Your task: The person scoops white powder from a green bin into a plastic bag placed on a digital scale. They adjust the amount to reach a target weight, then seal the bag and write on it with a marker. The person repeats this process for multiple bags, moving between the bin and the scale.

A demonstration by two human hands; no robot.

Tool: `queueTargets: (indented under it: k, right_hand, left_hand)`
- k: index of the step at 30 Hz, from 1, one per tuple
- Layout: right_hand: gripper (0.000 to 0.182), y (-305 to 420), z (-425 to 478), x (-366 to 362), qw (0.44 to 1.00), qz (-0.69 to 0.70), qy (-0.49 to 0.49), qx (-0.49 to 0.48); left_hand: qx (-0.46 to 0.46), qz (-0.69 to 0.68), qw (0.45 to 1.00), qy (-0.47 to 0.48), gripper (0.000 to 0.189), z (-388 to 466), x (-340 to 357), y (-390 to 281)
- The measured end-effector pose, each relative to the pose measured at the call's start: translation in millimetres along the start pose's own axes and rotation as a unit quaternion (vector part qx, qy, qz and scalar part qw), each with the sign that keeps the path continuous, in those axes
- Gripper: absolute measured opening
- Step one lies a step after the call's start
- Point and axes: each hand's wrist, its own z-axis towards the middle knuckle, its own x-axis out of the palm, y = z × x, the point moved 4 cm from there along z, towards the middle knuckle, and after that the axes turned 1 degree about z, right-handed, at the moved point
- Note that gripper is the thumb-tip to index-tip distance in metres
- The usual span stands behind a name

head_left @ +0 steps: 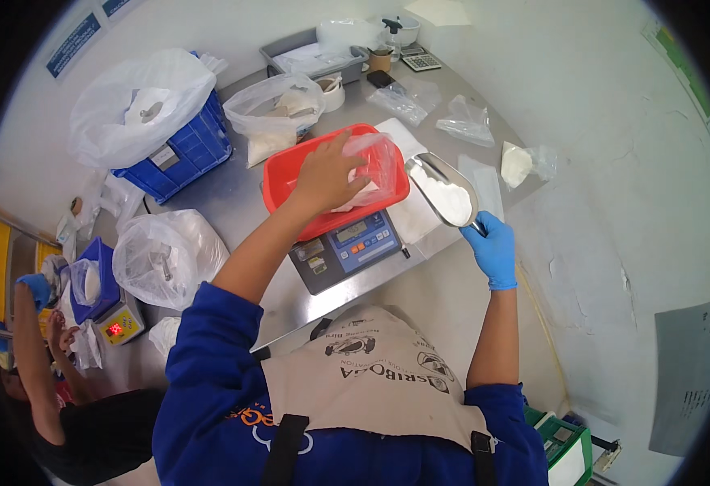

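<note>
In my blue-gloved right hand (493, 250) is the handle of a metal scoop (475, 193), heaped with white powder (445, 194). The scoop's mouth rests near the right rim of a red plastic basin (277, 176). My bare left hand (331, 176) reaches over the basin with fingers spread, beside a clear plastic bag (385, 159) that lies inside with some white powder in it. Whether the fingertips touch the bag, I cannot tell. Beneath the basin stands a digital bench scale (361, 246) with a lit display.
A blue crate (188, 146) lined with a plastic bag stands left. Powder bags (270, 143) (206, 243) sit near it. At the back are a grey tray (352, 71) and a calculator (422, 61). A small powder bag (516, 165) lies right. A co-worker's arm (36, 358) works by another scale (121, 322).
</note>
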Motion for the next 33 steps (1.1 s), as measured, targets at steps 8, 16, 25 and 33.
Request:
queueTargets:
  k: [8, 16, 25, 33]
  right_hand:
    - [0.028, -6, -7, -11, 0.999, -0.027, -0.018, -0.015]
    - [0.027, 13, -2, -10, 0.998, -0.057, -0.005, -0.041]
    - [0.023, 43, 49, 46, 0.968, -0.230, 0.047, -0.094]
    - [0.017, 63, 55, 55, 0.948, -0.266, 0.033, -0.169]
  left_hand:
    - [0.021, -0.032, 0.999, -0.025, 0.047, 28, 1, 82]
    - [-0.123, -0.297, 0.931, 0.174, 0.081, 4, 16, 91]
    - [-0.137, -0.062, 0.962, 0.229, 0.048, 7, 93, 57]
    - [-0.137, -0.332, 0.933, 0.040, 0.038, 0, 84, 99]
